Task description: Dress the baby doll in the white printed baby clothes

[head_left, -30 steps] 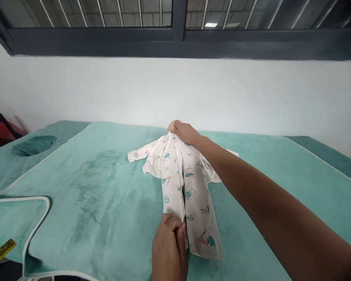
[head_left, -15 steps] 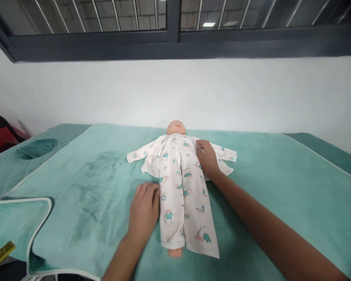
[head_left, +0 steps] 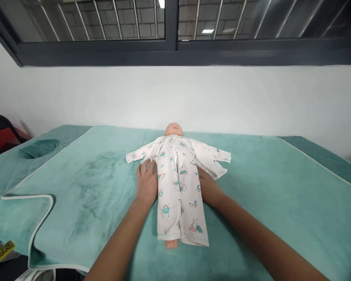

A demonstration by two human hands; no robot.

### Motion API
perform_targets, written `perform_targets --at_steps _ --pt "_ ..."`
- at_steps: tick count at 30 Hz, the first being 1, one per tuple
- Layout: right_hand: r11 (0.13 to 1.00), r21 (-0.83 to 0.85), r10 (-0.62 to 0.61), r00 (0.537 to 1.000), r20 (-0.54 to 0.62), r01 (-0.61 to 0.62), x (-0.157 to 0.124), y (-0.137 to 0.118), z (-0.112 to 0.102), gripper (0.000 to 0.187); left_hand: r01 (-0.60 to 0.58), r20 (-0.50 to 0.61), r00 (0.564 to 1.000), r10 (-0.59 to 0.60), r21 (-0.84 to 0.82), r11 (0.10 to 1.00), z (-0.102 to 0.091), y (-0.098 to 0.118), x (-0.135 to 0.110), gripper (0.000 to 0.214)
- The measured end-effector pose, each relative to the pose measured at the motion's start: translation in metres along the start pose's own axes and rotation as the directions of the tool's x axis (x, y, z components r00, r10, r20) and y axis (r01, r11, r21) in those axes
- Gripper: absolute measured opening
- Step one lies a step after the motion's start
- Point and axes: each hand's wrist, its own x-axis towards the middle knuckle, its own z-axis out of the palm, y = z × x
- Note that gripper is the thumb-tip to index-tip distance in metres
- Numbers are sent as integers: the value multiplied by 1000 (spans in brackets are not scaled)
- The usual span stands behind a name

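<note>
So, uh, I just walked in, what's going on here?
A person has both hands at a baby doll lying face up on a green cover, its head toward the wall. The doll wears a white printed garment, sleeves spread. The left hand is at one side of the garment; the right hand is at the other, fingertips hidden. Toes show below one leg only.

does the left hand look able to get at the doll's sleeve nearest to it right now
Probably yes: the left hand is close by, its fingers pointing up toward that sleeve, and nothing visible blocks the way; the right hand is on the doll's opposite side.
</note>
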Motion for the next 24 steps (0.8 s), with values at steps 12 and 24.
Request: perform_targets --at_steps 12,24 --pt "998 -35 44 999 10 -44 -7 -5 -7 16 23 -78 997 -27 -50 998 -15 -1 -17 21" --pt "993 109 41 999 34 -44 -17 -6 -15 31 8 -130 991 -11 -18 1000 -28 6 -39 21"
